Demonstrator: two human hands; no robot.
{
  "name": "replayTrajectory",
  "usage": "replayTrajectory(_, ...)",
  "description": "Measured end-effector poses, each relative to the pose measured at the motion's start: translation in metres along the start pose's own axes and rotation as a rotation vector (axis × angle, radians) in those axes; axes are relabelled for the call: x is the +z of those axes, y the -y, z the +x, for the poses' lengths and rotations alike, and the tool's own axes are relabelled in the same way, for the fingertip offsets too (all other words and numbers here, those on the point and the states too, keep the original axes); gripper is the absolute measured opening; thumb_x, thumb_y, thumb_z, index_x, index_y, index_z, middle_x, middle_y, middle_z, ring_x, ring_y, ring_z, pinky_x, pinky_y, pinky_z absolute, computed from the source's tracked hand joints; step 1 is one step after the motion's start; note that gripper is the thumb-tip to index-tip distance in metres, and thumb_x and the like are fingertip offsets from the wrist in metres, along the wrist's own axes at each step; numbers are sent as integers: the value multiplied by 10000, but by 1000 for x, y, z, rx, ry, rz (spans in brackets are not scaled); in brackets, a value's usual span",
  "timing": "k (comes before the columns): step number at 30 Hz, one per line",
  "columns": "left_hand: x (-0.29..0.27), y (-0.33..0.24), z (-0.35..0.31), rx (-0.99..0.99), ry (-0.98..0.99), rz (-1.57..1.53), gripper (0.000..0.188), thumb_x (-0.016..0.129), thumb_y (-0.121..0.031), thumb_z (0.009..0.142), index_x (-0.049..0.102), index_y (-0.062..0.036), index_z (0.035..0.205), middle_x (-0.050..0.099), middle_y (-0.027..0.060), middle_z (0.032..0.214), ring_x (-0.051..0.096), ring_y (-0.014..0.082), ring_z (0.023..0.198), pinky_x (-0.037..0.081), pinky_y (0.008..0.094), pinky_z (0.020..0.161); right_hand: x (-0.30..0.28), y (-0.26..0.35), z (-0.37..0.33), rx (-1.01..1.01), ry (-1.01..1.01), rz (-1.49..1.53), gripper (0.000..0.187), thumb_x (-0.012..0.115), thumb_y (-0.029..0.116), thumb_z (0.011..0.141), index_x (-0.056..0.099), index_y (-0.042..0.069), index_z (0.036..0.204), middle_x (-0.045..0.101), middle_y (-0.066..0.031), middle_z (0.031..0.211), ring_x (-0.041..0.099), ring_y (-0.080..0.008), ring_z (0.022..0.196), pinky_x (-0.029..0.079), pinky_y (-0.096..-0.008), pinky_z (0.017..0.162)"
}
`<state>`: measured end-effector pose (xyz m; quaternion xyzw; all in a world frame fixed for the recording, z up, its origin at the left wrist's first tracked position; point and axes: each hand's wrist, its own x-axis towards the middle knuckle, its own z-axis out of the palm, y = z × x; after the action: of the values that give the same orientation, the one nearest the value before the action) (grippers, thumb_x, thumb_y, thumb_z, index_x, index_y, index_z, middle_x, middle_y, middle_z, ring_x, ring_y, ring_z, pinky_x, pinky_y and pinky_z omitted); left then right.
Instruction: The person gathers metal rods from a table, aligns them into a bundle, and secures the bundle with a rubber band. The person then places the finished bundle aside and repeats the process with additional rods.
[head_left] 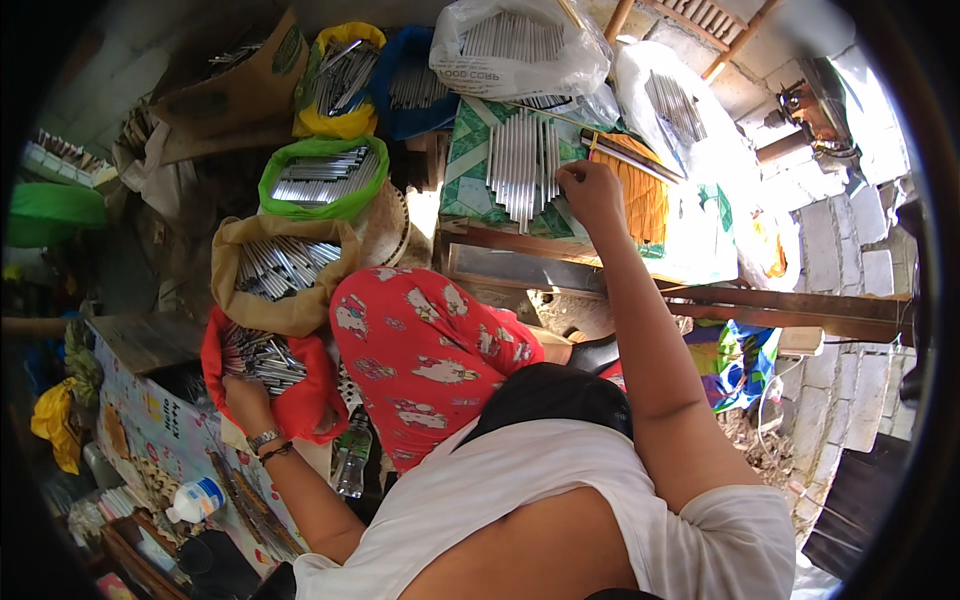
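Observation:
My left hand (pixel 247 402) reaches into a red bag (pixel 318 385) of slim silvery metal rods (pixel 275 368). Its fingers are hidden down among the rods. On a table with a green-and-white patterned cover (pixel 467 185), more silvery rods (pixel 515 165) lie side by side in a row, their near ends uneven. My right hand (pixel 592 195) is at the right end of that row, thumb and fingertips pinched together. Whatever the pinch holds is too small to make out. Right of this hand lies an orange cloth (pixel 640 195).
Bags of rods stand around me: tan (pixel 235 250), green (pixel 375 195), yellow (pixel 345 125), blue (pixel 412 125) and clear plastic (pixel 500 75). A white bag (pixel 690 140) is at the far right. A wooden beam (pixel 790 305) crosses the right side. A white bottle (pixel 196 499) lies at lower left.

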<state>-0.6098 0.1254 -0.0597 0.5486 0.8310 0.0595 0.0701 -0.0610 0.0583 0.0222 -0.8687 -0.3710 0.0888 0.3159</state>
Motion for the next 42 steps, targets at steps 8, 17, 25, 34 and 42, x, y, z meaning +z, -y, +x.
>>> replayTrajectory(8, 16, 21, 19, -125, 26, -156, 387, 742, -100, 651, 531, 106, 901, 671, 289, 783, 692, 392, 738, 544, 410, 708, -1, -6, 3, 21, 34, 101, 230, 678, 253, 801, 748, 56, 897, 709, -166, 824, 683, -338, 796, 527, -423, 751)
replayTrajectory(17, -15, 24, 12, -387, 264, -919, 129, 660, -69, 786, 545, -107, 742, 599, 24, 666, 629, 153, 590, 458, 270, 422, -6, -17, 3, 31, 10, 201, 221, 683, 238, 781, 732, 26, 820, 690, -187, 784, 664, -371, 799, 517, -426, 760)
replayTrajectory(25, -99, -64, -41, -71, 20, -943, 439, 733, -127, 809, 497, -5, 1158, 623, 74, 829, 622, 134, 684, 494, 252, 524, -10, 0, -10, -105, -240, 199, 199, 640, 194, 804, 721, 20, 858, 685, -201, 810, 657, -386, 807, 518, -437, 758)
replayTrajectory(34, -100, -290, -170, 604, 773, -1033, 281, 694, -80, 847, 604, 32, 1088, 688, 80, 877, 644, 110, 723, 509, 221, 585, -13, 78, -77, -21, 404, 810, 250, 711, 205, 860, 719, -19, 971, 666, -67, 692, 599, -85, 552, 484, -253, 496)
replayTrajectory(42, -42, -346, -157, 991, 300, -813, 168, 658, -122, 867, 639, 17, 959, 678, 121, 856, 659, 222, 759, 507, 330, 695, -33, 18, -11, 125, 68, 267, 263, 724, 247, 781, 739, -1, 867, 711, -173, 815, 697, -320, 737, 548, -393, 737)
